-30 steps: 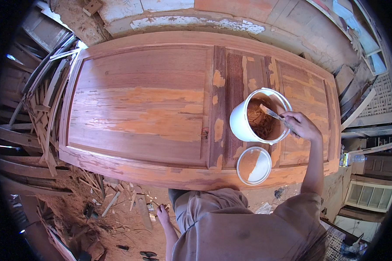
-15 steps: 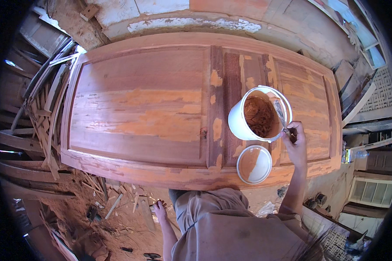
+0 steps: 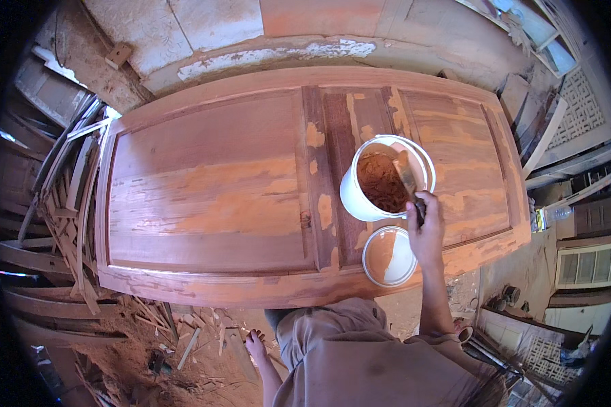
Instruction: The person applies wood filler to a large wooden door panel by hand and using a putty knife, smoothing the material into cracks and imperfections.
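Observation:
A wooden panel door, patched with orange-brown filler, lies flat before me. On it, right of the middle, stands a white bucket partly filled with reddish-brown putty. My right hand is closed round the dark handle of a putty knife. The knife's blade, smeared with putty, reaches inside the bucket's right rim. Just in front of the bucket lies a round lid, half coated with the same putty. Down at my side, away from the door, my left hand hangs with fingers loosely apart, holding nothing.
Wood strips and frames are stacked along the left. Sawdust and offcuts litter the floor below the door's near edge. A wall runs behind it. At the right are leaning boards and a white-framed louvred panel.
The putty knife has turned in my right hand, so its blade now shows its broad, putty-covered face over the bucket. My view has shifted slightly; the left hand still hangs low.

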Motion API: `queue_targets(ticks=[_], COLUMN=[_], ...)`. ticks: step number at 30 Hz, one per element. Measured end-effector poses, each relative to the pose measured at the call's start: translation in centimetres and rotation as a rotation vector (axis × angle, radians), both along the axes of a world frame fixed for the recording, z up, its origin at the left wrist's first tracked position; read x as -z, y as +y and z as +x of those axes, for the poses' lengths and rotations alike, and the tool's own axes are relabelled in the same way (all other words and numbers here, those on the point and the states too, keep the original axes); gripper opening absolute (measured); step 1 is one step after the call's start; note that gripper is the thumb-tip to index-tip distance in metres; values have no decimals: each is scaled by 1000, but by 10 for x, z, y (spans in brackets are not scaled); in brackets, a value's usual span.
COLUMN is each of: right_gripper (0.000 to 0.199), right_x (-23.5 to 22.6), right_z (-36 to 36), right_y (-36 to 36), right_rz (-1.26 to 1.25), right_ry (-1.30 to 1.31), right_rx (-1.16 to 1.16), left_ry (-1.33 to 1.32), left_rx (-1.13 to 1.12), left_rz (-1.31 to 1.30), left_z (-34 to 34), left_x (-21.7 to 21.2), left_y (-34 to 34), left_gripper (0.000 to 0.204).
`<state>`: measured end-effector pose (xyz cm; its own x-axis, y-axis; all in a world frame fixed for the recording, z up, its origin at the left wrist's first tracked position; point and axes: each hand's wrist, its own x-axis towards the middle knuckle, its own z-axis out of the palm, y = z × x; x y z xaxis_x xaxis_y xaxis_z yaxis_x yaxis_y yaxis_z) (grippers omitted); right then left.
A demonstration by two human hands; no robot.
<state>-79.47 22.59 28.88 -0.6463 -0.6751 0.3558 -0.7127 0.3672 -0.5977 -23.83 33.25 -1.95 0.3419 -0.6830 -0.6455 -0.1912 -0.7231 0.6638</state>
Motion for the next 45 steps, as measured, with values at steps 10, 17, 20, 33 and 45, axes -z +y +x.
queue_targets(ticks=[10,17,20,33,45], right_gripper=[24,22,20,33,37], right_x=[5,23,25,46,-22], right_z=[13,8,4,-29,114], right_y=[1,5,4,13,-71], right_rz=[30,-173,-134,-232,-713], right_ry=[-79,-768,-700,-497,-1721], right_rx=[-16,-74,-28,-26,-661], left_ry=[1,-83,-177,-245,-176], left_rx=[-17,-51,-5,85,-221], left_rz=[8,-62,-12,26,-78], left_z=[-21,-19,-8,-18,101], left_x=[-9,-8,-13,-60,0], left_y=[-5,23,40,27,20], left_gripper=[40,42,43,44,39])
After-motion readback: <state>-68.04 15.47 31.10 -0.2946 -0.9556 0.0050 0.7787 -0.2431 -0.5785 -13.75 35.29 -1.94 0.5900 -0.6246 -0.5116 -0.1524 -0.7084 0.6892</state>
